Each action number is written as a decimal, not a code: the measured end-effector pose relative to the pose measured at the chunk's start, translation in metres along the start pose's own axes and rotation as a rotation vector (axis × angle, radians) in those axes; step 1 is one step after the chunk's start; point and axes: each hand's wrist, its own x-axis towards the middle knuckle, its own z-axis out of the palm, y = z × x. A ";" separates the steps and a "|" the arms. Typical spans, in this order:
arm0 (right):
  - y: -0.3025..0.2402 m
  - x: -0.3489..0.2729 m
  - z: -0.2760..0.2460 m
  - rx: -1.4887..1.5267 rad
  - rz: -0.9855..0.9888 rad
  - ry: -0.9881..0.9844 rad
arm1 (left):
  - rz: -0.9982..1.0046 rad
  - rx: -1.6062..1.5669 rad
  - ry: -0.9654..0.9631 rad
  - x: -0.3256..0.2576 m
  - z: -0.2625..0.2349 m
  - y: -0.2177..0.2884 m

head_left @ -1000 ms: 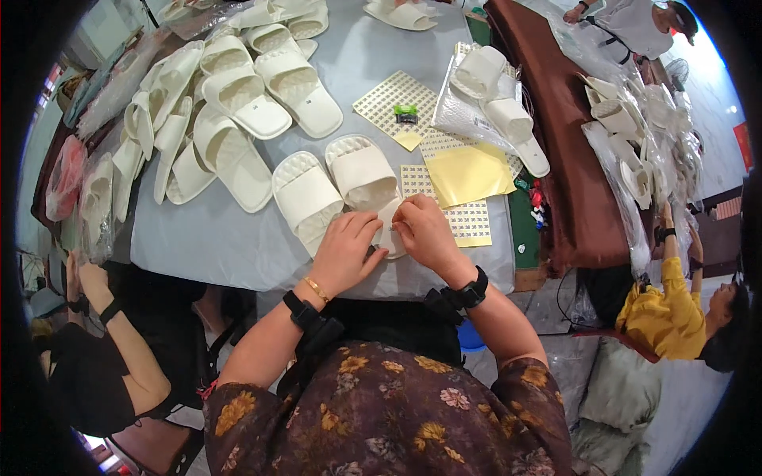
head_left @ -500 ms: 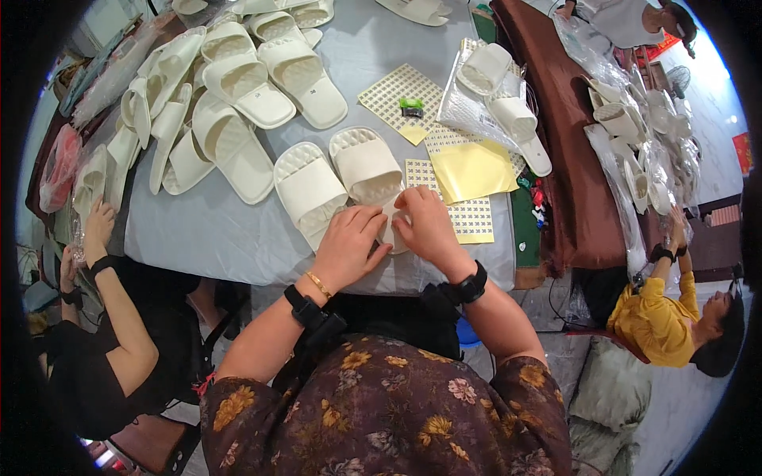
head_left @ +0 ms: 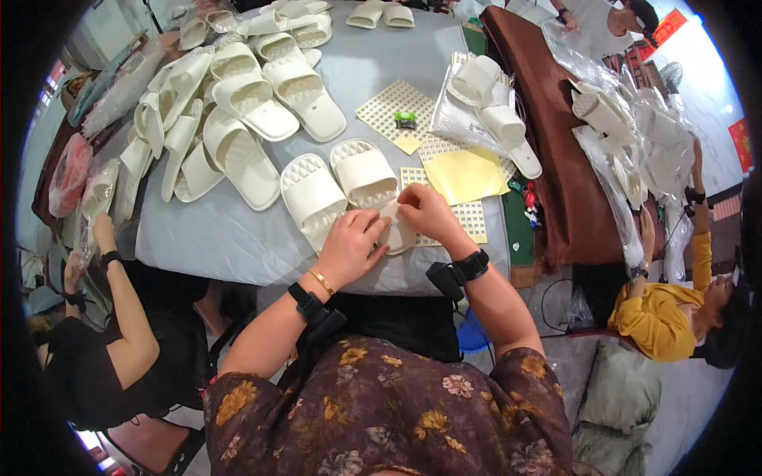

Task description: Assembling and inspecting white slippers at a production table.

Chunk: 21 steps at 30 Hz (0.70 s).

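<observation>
A pair of off-white slide slippers lies side by side before me, toes open and quilted inside: the left slipper (head_left: pixel 311 194) and the right slipper (head_left: pixel 367 174). My left hand (head_left: pixel 352 246) rests over the near ends of both, fingers spread and thumb on the right slipper's sole. Beside that sole's right edge, my right hand (head_left: pixel 429 213) has its fingers bent and pressed together; whatever is in the pinch is too small to make out. Close to it lie a yellow backing sheet (head_left: pixel 464 176) and a sheet of small printed stickers (head_left: pixel 468 220).
A heap of slippers (head_left: pixel 254 103) covers the table's left side. Another sticker sheet (head_left: pixel 389 103) bears a small green-and-black item (head_left: pixel 405 119). Slippers on a plastic bag (head_left: pixel 444 119) lie at the right. Co-workers handle slippers at both sides, one in a yellow top (head_left: pixel 659 321).
My right hand has drawn slightly back from the right slipper, baring more of its sole. My left hand stays on the slippers. The co-worker in yellow has stretched one arm forward.
</observation>
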 end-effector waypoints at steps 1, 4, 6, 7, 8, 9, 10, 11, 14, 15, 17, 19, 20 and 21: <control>0.001 -0.005 -0.002 0.046 0.000 0.067 | 0.002 0.020 -0.023 0.001 -0.002 0.002; -0.003 -0.020 -0.011 0.038 -0.018 0.187 | 0.058 0.150 -0.025 -0.001 0.004 0.003; 0.012 -0.034 -0.015 -0.030 -0.020 0.261 | 0.059 0.199 -0.020 -0.001 0.008 0.008; 0.024 -0.040 -0.017 -0.002 -0.046 0.266 | 0.057 0.209 -0.027 0.001 0.009 0.009; 0.027 -0.046 -0.017 -0.007 -0.051 0.284 | 0.041 0.234 -0.017 0.000 0.010 0.009; 0.027 -0.051 -0.017 -0.013 -0.053 0.304 | 0.064 0.247 0.007 0.000 0.012 0.009; 0.029 -0.054 -0.015 -0.004 -0.072 0.294 | 0.088 0.259 0.030 0.000 0.012 0.008; 0.031 -0.059 -0.015 -0.028 -0.091 0.311 | 0.065 0.239 -0.019 -0.001 0.009 0.010; 0.033 -0.064 -0.012 -0.046 -0.088 0.322 | 0.044 0.176 -0.018 -0.001 0.003 0.011; 0.033 -0.062 -0.010 -0.017 -0.118 0.334 | 0.042 0.172 -0.025 -0.002 0.000 0.009; 0.033 -0.063 -0.007 0.014 -0.138 0.357 | -0.075 0.122 0.027 -0.002 -0.015 0.008; 0.035 -0.061 -0.005 0.035 -0.169 0.371 | -0.133 0.107 0.100 -0.008 -0.025 0.006; 0.035 -0.062 -0.006 0.038 -0.170 0.379 | -0.196 0.095 0.182 -0.009 -0.029 0.005; 0.034 -0.066 -0.008 0.032 -0.160 0.385 | -0.211 0.073 0.266 -0.009 -0.027 0.004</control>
